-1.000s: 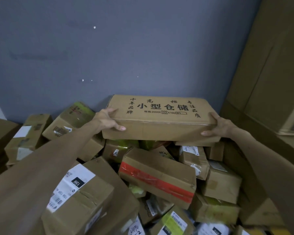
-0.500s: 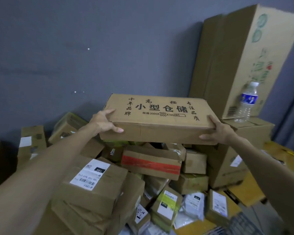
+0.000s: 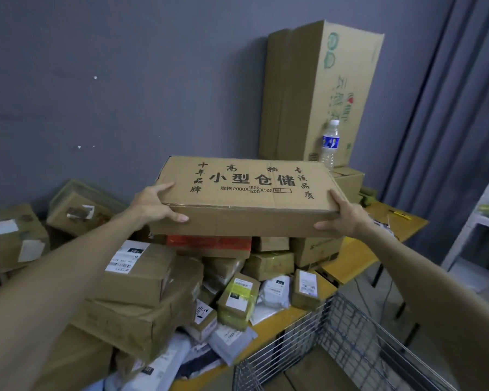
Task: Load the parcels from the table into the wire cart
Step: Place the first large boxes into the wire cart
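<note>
- Long flat box, one: held in the air above the heap, up and left of the cart. Its long axis runs left to right across the view, printed face up and tipped slightly toward the wearer.
- Left hand, one: clasps the left end, thumb on top, fingers together along the near side.
- Right hand, one: clasps the right end, thumb up along the edge, fingers together on the near side.
- Wire cart, one: lower right, against the yellow table.
- Heap of parcels: boxes and grey mailers, well over a dozen, too piled for an exact count.
- Tall carton, one, upright; water bottle, one, upright before it.
</note>
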